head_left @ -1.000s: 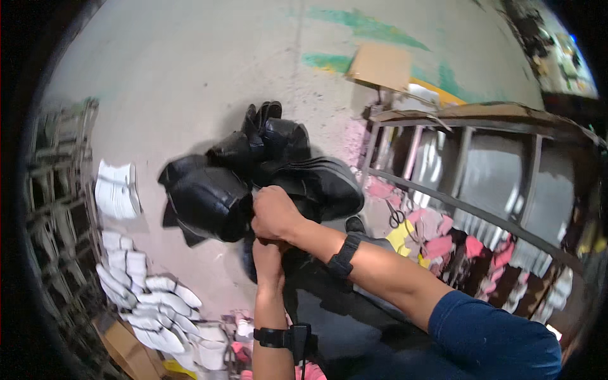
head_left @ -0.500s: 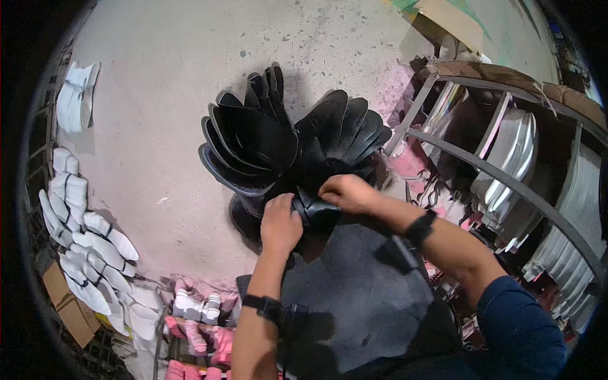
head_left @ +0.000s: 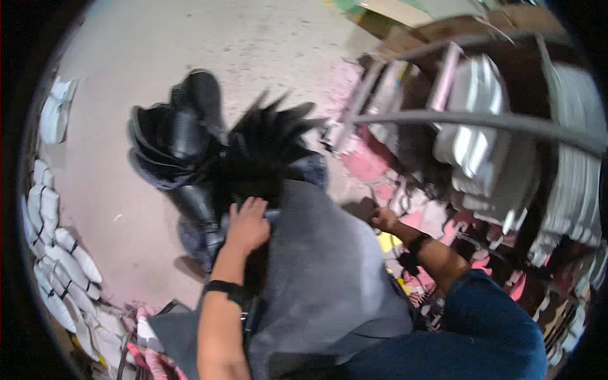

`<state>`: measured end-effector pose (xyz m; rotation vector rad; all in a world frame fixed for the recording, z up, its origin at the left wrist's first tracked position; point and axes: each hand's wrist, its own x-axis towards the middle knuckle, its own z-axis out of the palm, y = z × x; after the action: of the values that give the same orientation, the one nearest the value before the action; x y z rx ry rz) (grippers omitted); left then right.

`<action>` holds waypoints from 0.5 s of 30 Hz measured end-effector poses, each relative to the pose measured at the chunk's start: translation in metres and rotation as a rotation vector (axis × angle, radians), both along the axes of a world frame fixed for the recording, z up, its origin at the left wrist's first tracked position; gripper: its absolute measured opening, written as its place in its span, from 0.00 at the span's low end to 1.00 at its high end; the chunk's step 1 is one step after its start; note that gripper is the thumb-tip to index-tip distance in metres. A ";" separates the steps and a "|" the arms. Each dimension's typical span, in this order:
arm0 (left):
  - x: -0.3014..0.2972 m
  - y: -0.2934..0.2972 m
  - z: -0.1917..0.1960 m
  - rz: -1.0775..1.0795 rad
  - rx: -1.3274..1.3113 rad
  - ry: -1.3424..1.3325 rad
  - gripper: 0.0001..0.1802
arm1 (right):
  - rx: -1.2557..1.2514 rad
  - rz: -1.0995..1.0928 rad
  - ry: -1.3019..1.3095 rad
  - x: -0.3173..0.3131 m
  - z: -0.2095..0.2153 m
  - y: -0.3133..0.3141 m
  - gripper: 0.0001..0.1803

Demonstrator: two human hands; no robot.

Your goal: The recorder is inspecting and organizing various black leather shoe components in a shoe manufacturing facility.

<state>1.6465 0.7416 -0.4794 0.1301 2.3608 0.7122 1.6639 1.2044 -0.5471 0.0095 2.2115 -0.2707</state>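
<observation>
A large cluster of black, rounded flat pieces [head_left: 180, 133] stands fanned out on the floor in front of me; they look like shoe insoles. My left hand [head_left: 249, 225] lies on the near side of this cluster, fingers stretched and a little apart. Off to the right, my right hand [head_left: 384, 219] is away from the black pieces, its fingers curled together over the scraps. A blurred dark shape is beside its fingertips, and I cannot make out whether the hand holds it. A grey-black sheet [head_left: 329, 253] covers my lap.
A metal rack [head_left: 456, 118] at the right holds stacks of white and grey flat pieces [head_left: 478, 107]. Pink and dark scraps [head_left: 418, 218] litter the floor below it. Tied white bundles [head_left: 63, 253] lie along the left, with another white bundle [head_left: 57, 111] farther off.
My right hand has left the black pieces and moved right, over the scraps. My left hand stays on the cluster. The view has shifted right, and the black pieces now lean and spread differently.
</observation>
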 end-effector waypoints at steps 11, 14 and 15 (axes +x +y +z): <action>0.025 0.041 0.046 0.030 -0.256 -0.040 0.45 | 0.104 -0.341 0.084 0.074 -0.037 0.056 0.23; 0.023 0.042 0.046 -0.009 -0.281 0.031 0.46 | 0.137 -0.380 0.242 0.071 -0.051 0.051 0.27; 0.023 0.043 0.045 0.017 -0.290 0.041 0.46 | -0.074 -0.139 0.312 0.068 -0.054 0.049 0.25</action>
<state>1.6696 0.7851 -0.4348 -0.0020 2.4774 0.3711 1.7316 1.2536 -0.6013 0.0854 2.5127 -0.4573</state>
